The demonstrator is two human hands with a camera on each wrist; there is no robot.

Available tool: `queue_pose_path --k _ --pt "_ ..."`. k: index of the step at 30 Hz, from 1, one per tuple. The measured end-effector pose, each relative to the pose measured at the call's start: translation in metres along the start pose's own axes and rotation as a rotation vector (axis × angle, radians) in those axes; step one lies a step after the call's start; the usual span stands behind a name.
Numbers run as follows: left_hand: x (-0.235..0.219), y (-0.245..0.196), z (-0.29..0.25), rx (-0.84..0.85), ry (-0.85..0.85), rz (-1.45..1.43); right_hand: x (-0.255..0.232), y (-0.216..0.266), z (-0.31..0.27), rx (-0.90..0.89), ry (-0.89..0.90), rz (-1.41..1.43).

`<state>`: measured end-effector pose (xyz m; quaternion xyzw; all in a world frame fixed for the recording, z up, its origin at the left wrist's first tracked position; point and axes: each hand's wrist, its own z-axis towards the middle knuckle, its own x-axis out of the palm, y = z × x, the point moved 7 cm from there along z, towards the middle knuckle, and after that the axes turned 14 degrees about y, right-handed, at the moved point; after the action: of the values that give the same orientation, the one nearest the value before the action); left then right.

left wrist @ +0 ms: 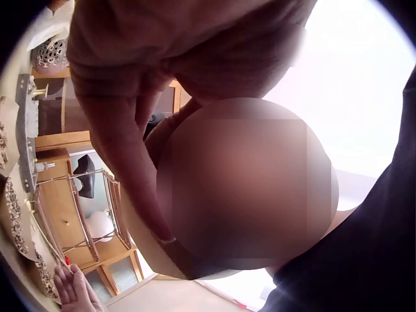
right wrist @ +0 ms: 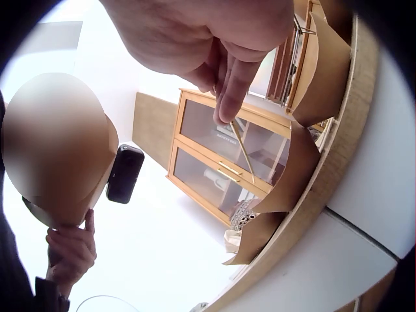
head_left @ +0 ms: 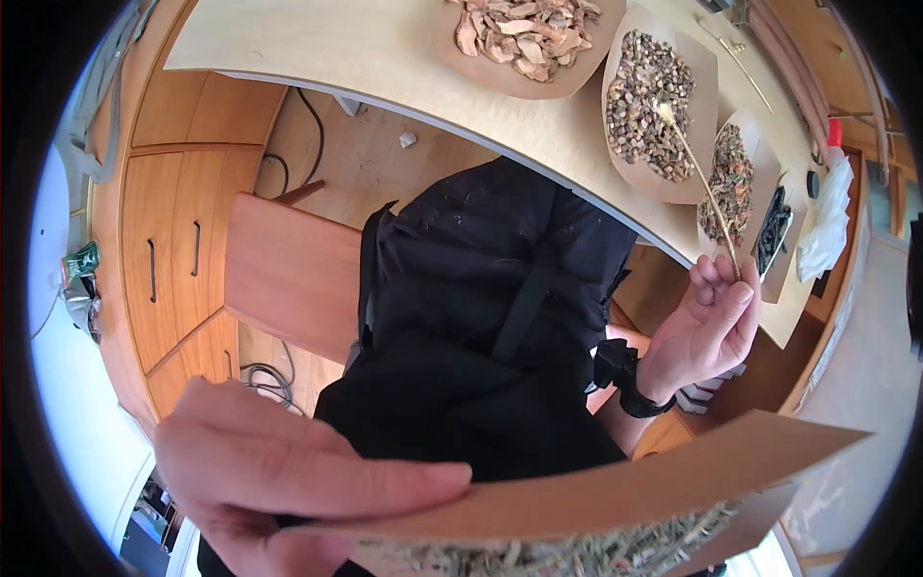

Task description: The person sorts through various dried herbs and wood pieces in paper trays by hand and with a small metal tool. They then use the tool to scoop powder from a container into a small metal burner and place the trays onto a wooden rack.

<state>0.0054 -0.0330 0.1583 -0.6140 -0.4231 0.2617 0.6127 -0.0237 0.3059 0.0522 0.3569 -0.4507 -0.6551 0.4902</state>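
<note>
- Left hand (head_left: 260, 471), between seven and eight o'clock: grips the end of a paper tray (head_left: 625, 490), fingers along its outer wall.
- That tray, at five o'clock, holds dried green herb (head_left: 567, 553).
- Right hand (head_left: 711, 322), at three o'clock: fingertips closed in a pinch on a thin brass-coloured stick (head_left: 710, 197).
- The stick's pale end lies over chopped pieces (head_left: 639, 82) between one and two o'clock; whether it touches them is hard to tell.
- Reddish-brown slices (head_left: 524, 38) sit on the table (head_left: 336, 43) side, near twelve.
</note>
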Motion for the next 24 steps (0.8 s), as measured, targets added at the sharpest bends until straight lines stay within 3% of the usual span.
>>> queue_pose_path --k 4,8,19,21,22,23,24 --pt "-0.007 -0.006 -0.018 0.042 0.179 0.181 0.001 0.001 0.003 -0.010 0.008 0.025" --pt "-0.008 -0.007 -0.022 0.077 0.195 0.111 0.004 0.000 0.004 -0.001 0.016 -0.002" --pt "-0.007 -0.003 -0.057 0.082 -0.063 0.375 0.005 0.002 0.005 -0.010 0.020 0.004" --pt "-0.002 -0.009 0.005 0.265 0.363 0.228 0.003 0.002 0.005 -0.019 0.016 0.001" --pt "-0.006 -0.002 0.006 0.117 0.449 0.134 -0.002 0.002 0.005 -0.006 -0.016 0.016" --pt "-0.010 0.009 0.013 0.103 0.315 0.051 -0.009 0.003 0.004 0.006 -0.050 0.033" --pt "-0.017 0.021 0.005 -0.006 0.096 0.247 -0.019 -0.009 -0.001 0.449 -0.126 0.563"
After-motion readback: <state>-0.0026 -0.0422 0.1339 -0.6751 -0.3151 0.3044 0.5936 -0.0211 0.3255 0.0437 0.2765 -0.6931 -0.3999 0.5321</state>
